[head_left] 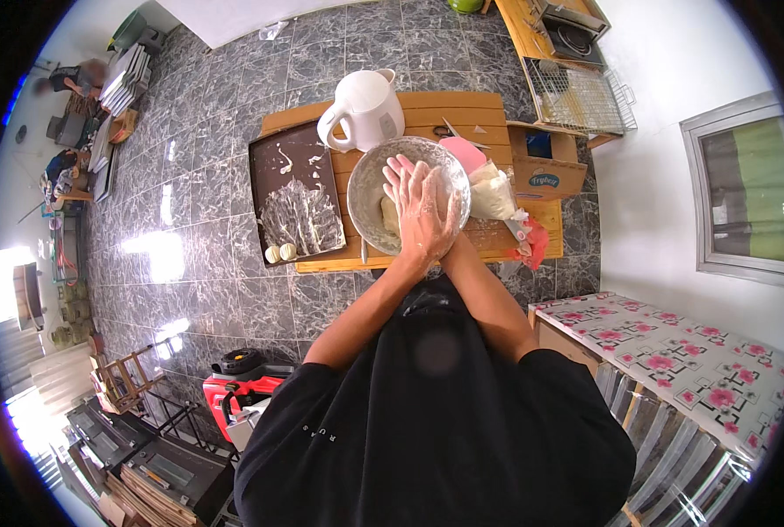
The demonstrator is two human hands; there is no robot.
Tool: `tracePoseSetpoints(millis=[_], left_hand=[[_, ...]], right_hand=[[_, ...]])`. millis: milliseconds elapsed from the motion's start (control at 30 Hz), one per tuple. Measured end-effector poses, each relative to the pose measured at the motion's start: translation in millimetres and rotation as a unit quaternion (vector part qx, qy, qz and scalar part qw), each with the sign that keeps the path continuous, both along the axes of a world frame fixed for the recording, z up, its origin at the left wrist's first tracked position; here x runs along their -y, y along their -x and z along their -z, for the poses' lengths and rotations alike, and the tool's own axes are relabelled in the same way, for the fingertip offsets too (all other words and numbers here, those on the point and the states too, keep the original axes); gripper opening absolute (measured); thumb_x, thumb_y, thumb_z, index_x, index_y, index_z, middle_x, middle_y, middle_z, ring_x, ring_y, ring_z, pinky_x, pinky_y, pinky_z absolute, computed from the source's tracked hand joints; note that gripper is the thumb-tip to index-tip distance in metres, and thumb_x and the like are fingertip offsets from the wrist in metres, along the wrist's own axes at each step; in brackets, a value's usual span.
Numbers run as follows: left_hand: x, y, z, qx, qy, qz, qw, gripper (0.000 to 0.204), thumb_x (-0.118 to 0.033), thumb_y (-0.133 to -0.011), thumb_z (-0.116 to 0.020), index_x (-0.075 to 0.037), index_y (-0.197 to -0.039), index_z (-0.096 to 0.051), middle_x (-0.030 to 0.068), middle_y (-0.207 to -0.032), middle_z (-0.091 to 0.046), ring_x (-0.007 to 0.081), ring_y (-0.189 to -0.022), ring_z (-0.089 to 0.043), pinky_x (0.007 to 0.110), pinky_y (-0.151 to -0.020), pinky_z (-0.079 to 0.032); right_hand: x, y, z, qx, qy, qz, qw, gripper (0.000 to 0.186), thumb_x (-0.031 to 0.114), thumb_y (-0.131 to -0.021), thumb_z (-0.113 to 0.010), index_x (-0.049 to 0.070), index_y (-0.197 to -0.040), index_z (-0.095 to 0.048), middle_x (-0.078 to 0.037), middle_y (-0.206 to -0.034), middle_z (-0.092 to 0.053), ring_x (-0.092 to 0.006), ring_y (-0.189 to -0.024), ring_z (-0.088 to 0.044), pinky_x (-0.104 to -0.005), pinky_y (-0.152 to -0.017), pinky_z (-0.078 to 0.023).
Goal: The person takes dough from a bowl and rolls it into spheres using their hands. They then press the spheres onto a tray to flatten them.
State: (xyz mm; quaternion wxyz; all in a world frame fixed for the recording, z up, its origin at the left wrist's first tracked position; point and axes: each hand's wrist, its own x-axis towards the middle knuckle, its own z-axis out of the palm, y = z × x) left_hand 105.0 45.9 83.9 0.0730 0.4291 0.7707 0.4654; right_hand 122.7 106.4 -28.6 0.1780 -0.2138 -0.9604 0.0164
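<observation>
Both hands [423, 208] over floury bowl [365, 189]

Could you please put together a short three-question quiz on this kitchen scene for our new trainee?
1. True or false: both flour-dusted hands, left hand and right hand, are pressed together above the round metal bowl.
2. What stands just behind the bowl: A) white plastic electric kettle, B) glass jar, C) blue bucket?
3. Name the small things at the near end of the dark rectangular baking tray.

Key: 1 true; 2 A; 3 two pale dough balls.
</observation>
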Motion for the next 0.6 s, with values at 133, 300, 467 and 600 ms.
tracePoseSetpoints(millis=[133,300,467,600], left_hand=[[-14.6,27.0,-3.7,-0.037,0.009,-0.054,0.998,0.044,-0.026,-0.091,-0.057,-0.006,-0.13,-0.051,0.023,-0.143,-0.039,0.0409,-0.137,-0.031,0.057,-0.113,-0.018],[-22.9,42.8,19.9,0.027,-0.027,-0.088,0.995,0.033,-0.021,-0.094,-0.054,-0.003,-0.121,-0.057,0.0202,-0.132,-0.053,0.037,-0.126,-0.046,0.051,-0.108,-0.031],[-17.0,28.8,15.1,0.402,-0.063,0.005,0.913,0.031,-0.02,-0.094,-0.056,0.001,-0.116,-0.06,0.0164,-0.114,-0.064,0.028,-0.107,-0.06,0.041,-0.095,-0.046],[-27.8,41.0,26.2,0.756,-0.234,-0.063,0.608,0.02,-0.02,-0.094,-0.059,-0.002,-0.102,-0.06,0.0075,-0.096,-0.064,0.0167,-0.092,-0.062,0.03,-0.082,-0.053]], right_hand=[[13.4,-5.0,-34.3,-0.211,0.391,-0.032,0.895,0.049,0.041,-0.101,-0.037,0.011,-0.139,-0.042,-0.008,-0.138,-0.047,-0.022,-0.125,-0.045,-0.0367,-0.109,-0.033],[18.7,6.6,-88.1,-0.453,0.858,0.044,0.237,0.051,0.04,-0.104,-0.03,0.008,-0.142,-0.04,-0.006,-0.133,-0.051,-0.02,-0.121,-0.05,-0.034,-0.105,-0.039],[-0.9,13.7,-59.1,-0.463,0.76,0.193,0.414,0.052,0.047,-0.103,-0.032,0.011,-0.137,-0.045,-0.007,-0.127,-0.054,-0.018,-0.112,-0.053,-0.0332,-0.1,-0.041],[2.6,11.0,-73.2,-0.434,0.778,0.213,0.403,0.051,0.045,-0.102,-0.039,0.008,-0.135,-0.047,-0.009,-0.124,-0.056,-0.0169,-0.112,-0.054,-0.031,-0.094,-0.045]])
